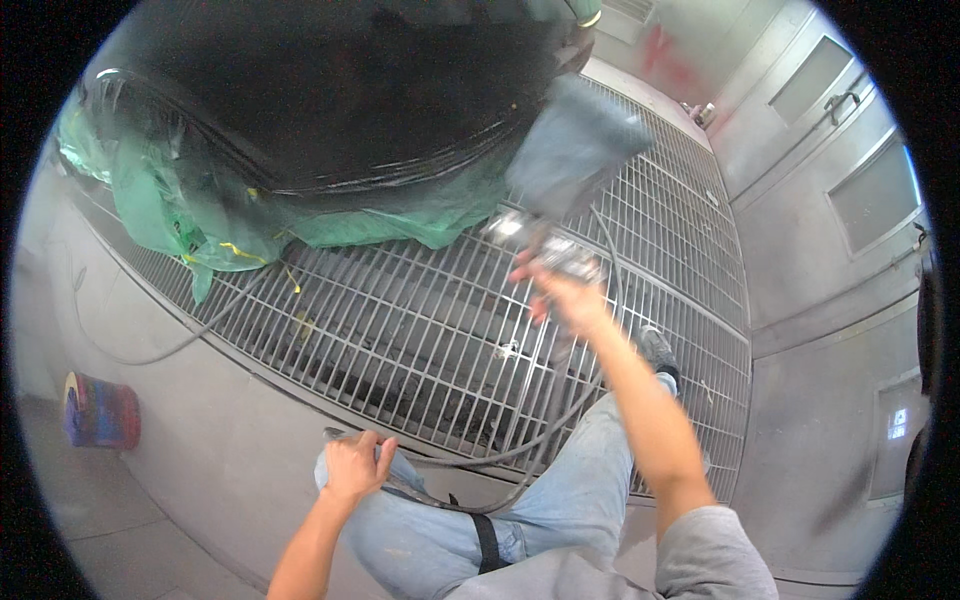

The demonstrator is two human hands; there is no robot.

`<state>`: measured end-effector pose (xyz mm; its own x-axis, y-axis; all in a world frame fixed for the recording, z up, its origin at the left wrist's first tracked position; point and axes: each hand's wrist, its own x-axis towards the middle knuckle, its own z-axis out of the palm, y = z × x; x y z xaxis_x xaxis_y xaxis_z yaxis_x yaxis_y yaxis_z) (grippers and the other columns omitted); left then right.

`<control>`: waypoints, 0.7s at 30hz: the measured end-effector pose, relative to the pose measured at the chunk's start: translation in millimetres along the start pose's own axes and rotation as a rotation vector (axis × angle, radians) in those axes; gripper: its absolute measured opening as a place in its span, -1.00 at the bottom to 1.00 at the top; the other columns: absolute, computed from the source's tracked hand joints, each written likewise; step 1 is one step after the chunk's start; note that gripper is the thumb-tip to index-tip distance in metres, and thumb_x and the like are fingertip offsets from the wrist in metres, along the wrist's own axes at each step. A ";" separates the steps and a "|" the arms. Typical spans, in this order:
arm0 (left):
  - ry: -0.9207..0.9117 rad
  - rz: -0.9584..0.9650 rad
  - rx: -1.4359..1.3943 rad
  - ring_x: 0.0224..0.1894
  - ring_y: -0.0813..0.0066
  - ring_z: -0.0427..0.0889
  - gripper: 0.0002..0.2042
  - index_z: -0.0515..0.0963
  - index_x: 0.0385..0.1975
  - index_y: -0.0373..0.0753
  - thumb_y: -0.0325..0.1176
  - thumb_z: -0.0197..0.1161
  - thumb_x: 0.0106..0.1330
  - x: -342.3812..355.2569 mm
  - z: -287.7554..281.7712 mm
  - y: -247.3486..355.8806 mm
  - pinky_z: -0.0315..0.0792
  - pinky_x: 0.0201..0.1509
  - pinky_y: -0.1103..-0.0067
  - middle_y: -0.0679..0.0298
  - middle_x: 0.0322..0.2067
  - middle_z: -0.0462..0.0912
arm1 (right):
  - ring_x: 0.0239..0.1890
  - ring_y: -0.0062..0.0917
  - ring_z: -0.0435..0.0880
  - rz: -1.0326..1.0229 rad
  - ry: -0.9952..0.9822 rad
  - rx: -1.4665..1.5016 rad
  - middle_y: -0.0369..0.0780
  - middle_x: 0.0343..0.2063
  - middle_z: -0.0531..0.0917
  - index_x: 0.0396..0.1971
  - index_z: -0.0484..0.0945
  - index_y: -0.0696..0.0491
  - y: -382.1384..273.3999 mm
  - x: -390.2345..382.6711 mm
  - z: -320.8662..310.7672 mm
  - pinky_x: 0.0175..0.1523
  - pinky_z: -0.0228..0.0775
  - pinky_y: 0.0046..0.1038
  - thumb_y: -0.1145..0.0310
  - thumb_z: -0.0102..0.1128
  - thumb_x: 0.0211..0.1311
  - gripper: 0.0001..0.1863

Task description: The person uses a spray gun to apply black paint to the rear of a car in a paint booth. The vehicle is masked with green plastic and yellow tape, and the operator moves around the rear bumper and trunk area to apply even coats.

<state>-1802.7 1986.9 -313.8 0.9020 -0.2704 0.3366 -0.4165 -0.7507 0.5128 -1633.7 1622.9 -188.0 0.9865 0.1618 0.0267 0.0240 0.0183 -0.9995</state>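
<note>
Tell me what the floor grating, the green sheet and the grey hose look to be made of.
Slatted grey floor grating: probably galvanised steel, dull metallic bars. Crumpled translucent green sheet: thin plastic film, wrinkled and glossy. Thin grey hose, held by the left hand: likely rubber or plastic, bending freely.

Blurred metal spray gun (545,250) with upright grey cup, apparently cloth-wrapped, hose (470,460) trailing over grating

Glossy black car panel (330,90), translucent green plastic sheeting (160,200), metal floor grating (400,330), shiny metal spray gun (545,250)
</note>
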 end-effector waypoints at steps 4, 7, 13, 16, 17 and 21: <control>0.133 -0.052 -0.020 -0.71 0.18 0.51 -0.71 0.52 -0.58 -0.19 -0.22 0.33 0.35 -14.7 2.1 -14.3 0.35 -0.59 0.33 0.24 -0.73 0.50 | -0.69 -0.60 0.55 -0.079 0.328 -0.051 -0.18 -0.34 0.73 -0.05 0.61 0.13 -82.8 40.2 -84.9 -0.66 0.40 -0.55 0.10 0.26 0.44 -0.63; 0.204 -0.088 -0.065 -0.72 0.20 0.50 -0.73 0.52 -0.56 -0.20 -0.26 0.33 0.36 -10.2 9.0 -11.7 0.33 -0.59 0.34 0.24 -0.74 0.49 | -0.70 -0.54 0.57 -0.188 0.469 -0.054 -0.16 -0.33 0.73 -0.08 0.61 0.10 -134.2 72.0 -134.3 -0.65 0.41 -0.52 0.15 0.31 0.41 -0.68; 0.285 -0.137 -0.060 -0.73 0.24 0.50 -0.74 0.55 -0.55 -0.20 -0.26 0.30 0.40 4.7 20.0 -11.2 0.33 -0.59 0.36 0.24 -0.76 0.47 | -0.74 -0.53 0.55 -0.318 0.758 -0.303 -0.15 -0.41 0.72 -0.14 0.62 0.14 -135.9 68.8 -116.4 -0.69 0.37 -0.49 0.31 0.27 0.42 -0.80; 0.265 -0.131 -0.090 -0.74 0.27 0.49 -0.71 0.55 -0.56 -0.19 -0.23 0.31 0.39 4.0 20.4 -15.3 0.32 -0.60 0.37 0.27 -0.77 0.46 | -0.74 -0.56 0.54 -0.357 0.686 -0.330 -0.16 -0.46 0.72 -0.17 0.66 0.17 -115.1 39.5 -61.1 -0.70 0.34 -0.50 0.32 0.30 0.40 -0.79; 0.247 -0.128 -0.101 -0.74 0.27 0.49 -0.71 0.55 -0.57 -0.19 -0.22 0.32 0.39 2.0 19.5 -15.7 0.32 -0.60 0.38 0.27 -0.77 0.46 | -0.74 -0.58 0.54 -0.309 0.671 -0.312 -0.16 -0.47 0.72 -0.17 0.66 0.18 -107.7 28.7 -40.0 -0.70 0.35 -0.51 0.32 0.30 0.41 -0.79; 0.233 -0.083 -0.138 -0.74 0.28 0.49 -0.71 0.56 -0.58 -0.17 -0.19 0.36 0.35 -11.2 8.0 -19.8 0.34 -0.60 0.40 0.29 -0.78 0.45 | -0.75 -0.63 0.53 -0.234 0.557 -0.244 -0.18 -0.48 0.72 -0.21 0.67 0.19 -75.5 0.7 48.3 -0.68 0.37 -0.54 0.33 0.31 0.41 -0.79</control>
<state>-1803.6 2000.0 -334.0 0.8896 -0.0536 0.4535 -0.3684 -0.6712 0.6433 -1642.7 1669.2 -111.8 0.8854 -0.3567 0.2980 0.2197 -0.2439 -0.9446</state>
